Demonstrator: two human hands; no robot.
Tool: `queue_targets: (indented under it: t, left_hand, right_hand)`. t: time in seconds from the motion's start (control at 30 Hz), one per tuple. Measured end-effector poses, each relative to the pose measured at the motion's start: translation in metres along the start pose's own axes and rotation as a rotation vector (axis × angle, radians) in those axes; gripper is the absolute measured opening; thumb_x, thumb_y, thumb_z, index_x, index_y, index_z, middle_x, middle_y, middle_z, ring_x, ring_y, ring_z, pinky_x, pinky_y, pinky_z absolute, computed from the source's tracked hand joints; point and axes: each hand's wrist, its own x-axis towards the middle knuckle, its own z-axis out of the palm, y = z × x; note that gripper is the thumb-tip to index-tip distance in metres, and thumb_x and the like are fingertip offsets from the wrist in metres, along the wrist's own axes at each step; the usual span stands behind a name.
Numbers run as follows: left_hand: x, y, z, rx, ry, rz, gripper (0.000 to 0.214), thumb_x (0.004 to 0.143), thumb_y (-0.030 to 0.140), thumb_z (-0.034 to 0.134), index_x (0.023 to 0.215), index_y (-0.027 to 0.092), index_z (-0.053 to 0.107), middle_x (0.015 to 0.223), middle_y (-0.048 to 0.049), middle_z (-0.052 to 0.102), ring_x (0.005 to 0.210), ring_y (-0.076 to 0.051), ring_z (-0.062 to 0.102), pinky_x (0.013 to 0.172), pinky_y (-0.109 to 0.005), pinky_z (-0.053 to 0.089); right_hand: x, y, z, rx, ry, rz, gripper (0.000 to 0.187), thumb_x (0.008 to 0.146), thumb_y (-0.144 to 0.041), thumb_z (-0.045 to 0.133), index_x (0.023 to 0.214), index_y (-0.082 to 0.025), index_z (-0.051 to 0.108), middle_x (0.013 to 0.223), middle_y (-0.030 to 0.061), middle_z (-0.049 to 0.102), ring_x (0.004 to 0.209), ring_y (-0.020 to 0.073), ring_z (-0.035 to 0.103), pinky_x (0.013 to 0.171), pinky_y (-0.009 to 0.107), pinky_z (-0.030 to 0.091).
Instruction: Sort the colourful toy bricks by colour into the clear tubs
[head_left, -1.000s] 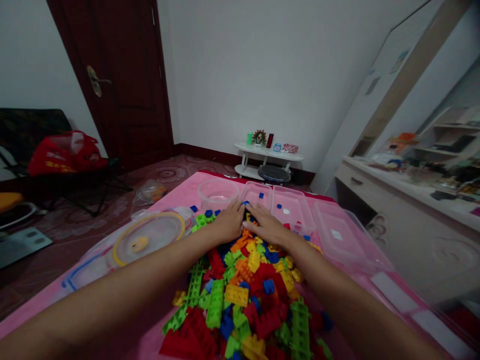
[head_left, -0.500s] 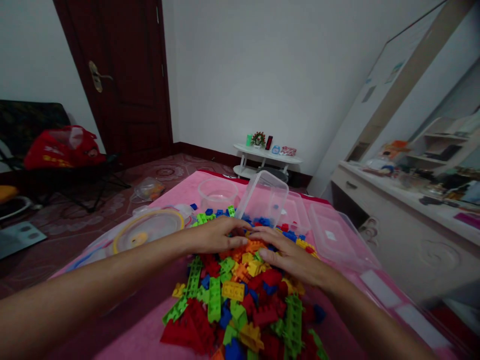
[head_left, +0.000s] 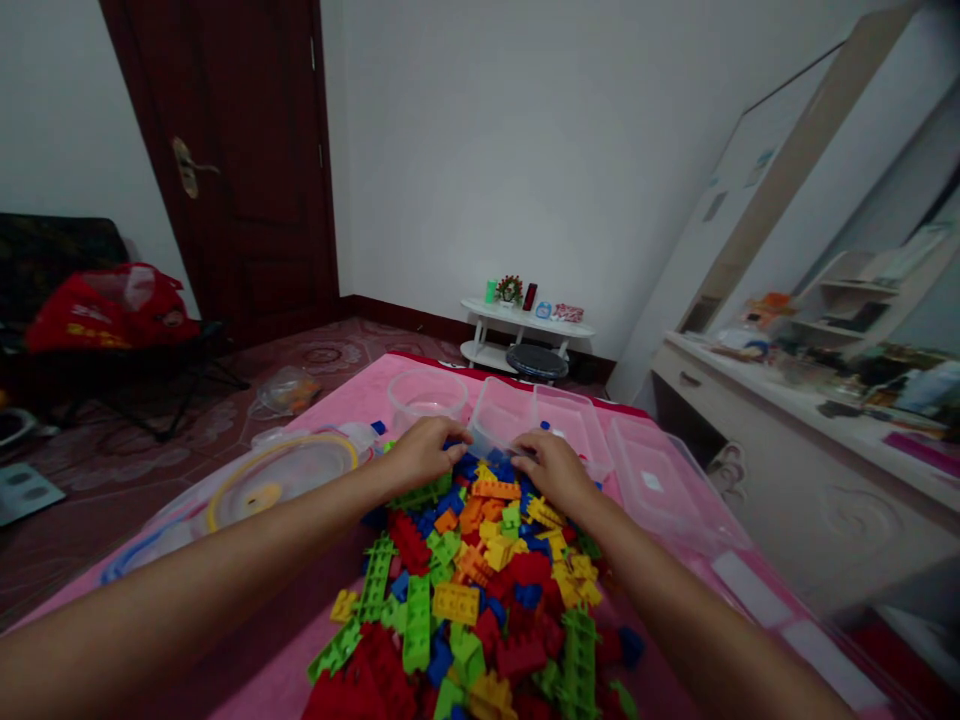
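Note:
A heap of red, green, yellow, orange and blue toy building bricks (head_left: 457,603) spreads over the pink cloth in front of me. At its far left edge is my left hand (head_left: 429,452), fingers bent toward the middle and thumb a little apart. Opposite it my right hand (head_left: 553,468) lies over the far right edge, fingers and thumb apart. Neither visibly holds a brick. Between and just beyond them sits a clear rectangular container (head_left: 496,402), close to the fingertips; whether they touch it I cannot tell.
A round clear tub (head_left: 427,392) stands behind my left hand, and a yellow-rimmed lid (head_left: 300,480) lies left. More clear rectangular plastic pieces (head_left: 651,470) lie to the right. Beyond the cloth (head_left: 360,380) are a low white table (head_left: 525,318) and a drawer cabinet (head_left: 780,450).
My hands have moved apart and farther back from the top of the heap. The clear rectangular container, tilted up before, now sits lower. More blue bricks show at the far end.

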Motion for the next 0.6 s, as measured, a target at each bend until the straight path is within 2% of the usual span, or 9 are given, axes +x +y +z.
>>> queue_targets:
  t: [0.03, 0.1, 0.23, 0.33, 0.4, 0.47, 0.53, 0.6]
  left_hand:
    - [0.0, -0.001, -0.001, 0.002, 0.014, -0.011, 0.029, 0.076, 0.019, 0.051, 0.097, 0.017, 0.071, 0.099, -0.0054, 0.071, 0.093, -0.02, 0.064, 0.084, -0.028, 0.047]
    - [-0.002, -0.005, -0.006, 0.0, 0.042, -0.035, 0.028, 0.074, 0.016, 0.049, 0.091, 0.017, 0.072, 0.094, -0.0048, 0.072, 0.089, -0.019, 0.064, 0.081, -0.026, 0.048]
    - [-0.004, -0.013, -0.02, -0.048, 0.094, -0.103, 0.033, 0.073, 0.013, 0.044, 0.088, 0.016, 0.073, 0.086, -0.0041, 0.072, 0.08, -0.017, 0.065, 0.074, -0.025, 0.048]
    - [-0.003, -0.018, -0.029, -0.095, 0.123, -0.138, 0.033, 0.073, 0.015, 0.044, 0.09, 0.015, 0.072, 0.084, -0.0036, 0.072, 0.078, -0.017, 0.065, 0.072, -0.025, 0.048]
    - [-0.002, -0.018, -0.032, -0.132, 0.129, -0.136, 0.033, 0.073, 0.016, 0.045, 0.091, 0.013, 0.072, 0.084, -0.0035, 0.072, 0.079, -0.018, 0.064, 0.072, -0.025, 0.049]
    - [0.0, -0.016, -0.032, -0.181, 0.124, -0.133, 0.032, 0.072, 0.017, 0.046, 0.091, 0.013, 0.071, 0.084, -0.0034, 0.072, 0.079, -0.019, 0.064, 0.072, -0.026, 0.049]
    - [0.003, -0.012, -0.031, -0.247, 0.116, -0.122, 0.03, 0.071, 0.018, 0.048, 0.089, 0.013, 0.071, 0.085, -0.0029, 0.072, 0.081, -0.02, 0.064, 0.072, -0.027, 0.05]
    - [0.008, -0.009, -0.028, -0.306, 0.11, -0.109, 0.025, 0.071, 0.021, 0.051, 0.085, 0.013, 0.071, 0.083, -0.0024, 0.072, 0.082, -0.021, 0.064, 0.072, -0.028, 0.05]
  right_hand:
    - [0.0, -0.003, -0.002, -0.007, 0.01, -0.028, 0.01, 0.078, -0.014, 0.059, 0.083, -0.018, 0.067, 0.084, 0.0047, 0.065, 0.085, 0.0184, 0.057, 0.076, 0.029, 0.042]
    - [-0.006, -0.011, -0.009, 0.001, 0.051, -0.08, 0.013, 0.08, -0.013, 0.056, 0.076, -0.019, 0.067, 0.08, 0.0041, 0.063, 0.082, 0.0175, 0.057, 0.073, 0.028, 0.042]
    - [-0.037, -0.036, -0.036, 0.092, 0.17, -0.153, 0.014, 0.083, -0.016, 0.055, 0.08, -0.019, 0.068, 0.08, 0.0051, 0.062, 0.081, 0.0182, 0.056, 0.073, 0.029, 0.043]
    - [-0.067, -0.06, -0.06, 0.286, 0.24, -0.162, 0.015, 0.084, -0.02, 0.055, 0.08, -0.02, 0.069, 0.078, 0.0051, 0.063, 0.078, 0.0183, 0.057, 0.071, 0.03, 0.044]
    - [-0.088, -0.072, -0.07, 0.436, 0.26, -0.076, 0.013, 0.082, -0.024, 0.06, 0.075, -0.022, 0.07, 0.077, 0.0048, 0.065, 0.075, 0.0188, 0.058, 0.067, 0.03, 0.046]
    - [-0.108, -0.08, -0.071, 0.637, 0.267, 0.082, 0.008, 0.077, -0.029, 0.066, 0.074, -0.024, 0.072, 0.077, 0.0044, 0.067, 0.074, 0.0201, 0.061, 0.065, 0.03, 0.049]
    - [-0.125, -0.082, -0.062, 0.924, 0.255, 0.24, 0.01, 0.074, -0.033, 0.07, 0.081, -0.026, 0.074, 0.078, 0.005, 0.07, 0.073, 0.0219, 0.064, 0.065, 0.032, 0.052]
    - [-0.139, -0.079, -0.046, 1.246, 0.239, 0.378, 0.022, 0.072, -0.037, 0.071, 0.091, -0.027, 0.074, 0.083, 0.0067, 0.072, 0.074, 0.024, 0.066, 0.066, 0.036, 0.055]
